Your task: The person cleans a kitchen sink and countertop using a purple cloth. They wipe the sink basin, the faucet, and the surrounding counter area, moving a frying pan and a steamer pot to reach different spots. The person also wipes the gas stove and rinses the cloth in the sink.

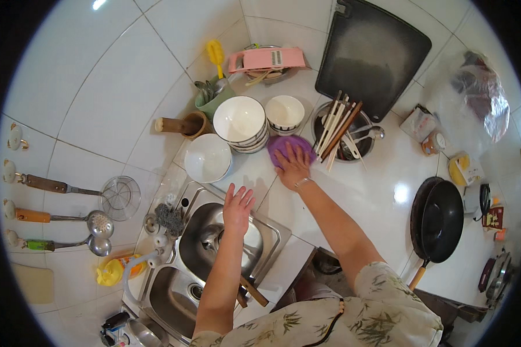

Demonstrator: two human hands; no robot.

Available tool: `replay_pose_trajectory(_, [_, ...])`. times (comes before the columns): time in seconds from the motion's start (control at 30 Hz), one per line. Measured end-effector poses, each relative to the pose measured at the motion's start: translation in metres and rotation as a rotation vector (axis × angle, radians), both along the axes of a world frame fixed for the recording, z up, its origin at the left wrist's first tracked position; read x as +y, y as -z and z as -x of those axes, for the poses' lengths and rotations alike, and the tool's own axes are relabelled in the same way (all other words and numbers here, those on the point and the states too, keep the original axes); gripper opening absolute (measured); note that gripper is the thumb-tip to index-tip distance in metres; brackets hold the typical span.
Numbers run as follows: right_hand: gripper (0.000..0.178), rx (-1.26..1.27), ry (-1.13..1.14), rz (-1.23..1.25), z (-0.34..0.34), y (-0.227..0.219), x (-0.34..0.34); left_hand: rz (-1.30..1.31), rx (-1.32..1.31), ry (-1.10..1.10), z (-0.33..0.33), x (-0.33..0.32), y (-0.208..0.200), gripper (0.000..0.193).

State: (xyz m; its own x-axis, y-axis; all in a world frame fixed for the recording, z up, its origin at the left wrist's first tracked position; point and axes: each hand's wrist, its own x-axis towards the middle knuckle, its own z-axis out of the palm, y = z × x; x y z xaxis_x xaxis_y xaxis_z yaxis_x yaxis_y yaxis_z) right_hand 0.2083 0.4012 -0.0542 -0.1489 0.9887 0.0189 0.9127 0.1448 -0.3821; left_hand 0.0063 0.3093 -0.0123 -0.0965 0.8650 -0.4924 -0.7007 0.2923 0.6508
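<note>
My right hand (294, 166) lies on a purple cloth (305, 144) on the white counter, its fingers spread over it. The cloth touches or nearly touches a stack of small white bowls (285, 111) and a steel basin (364, 120) full of chopsticks and spoons. Raised over the back edge of the sink, my left hand (237, 208) is open with nothing in it. Just beyond that hand stand a white bowl (207, 157) and a taller stack of large white bowls (239, 118). My left forearm hides part of the steel sink (190, 243), where metal utensils lie.
A black cutting board (376, 55) leans on the wall. On the right sits a black wok (446, 220). Strainers and ladles (101, 224) hang at left, above a yellow bottle (111, 272). Wooden handles (253, 292) lie across the sink's near side. A pink grater (269, 59) stands behind the bowls.
</note>
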Motion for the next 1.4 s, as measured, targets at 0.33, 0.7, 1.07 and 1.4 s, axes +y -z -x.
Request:
replay_pose_trajectory(0.33, [0.053,-0.117,0.061,0.036,-0.083,0.01,-0.117,0.051,0.09,0.099,-0.019,-0.073,-0.009,0.05])
replay_pose_trajectory(0.7, [0.055,-0.102,0.365,0.228,-0.111,-0.004,-0.202,0.09,0.118,0.286,-0.05,-0.143,-0.022,0.047])
replay_pose_trajectory(1.07, [0.049,-0.067,0.191,0.104,-0.207,-0.022,-0.349,0.19,0.132,0.412,-0.141,-0.131,0.002,0.056])
replay_pose_trajectory(1.4, [0.059,-0.05,0.286,0.318,-0.251,-0.028,-0.239,0.11,0.169,0.38,-0.251,-0.037,-0.009,0.044])
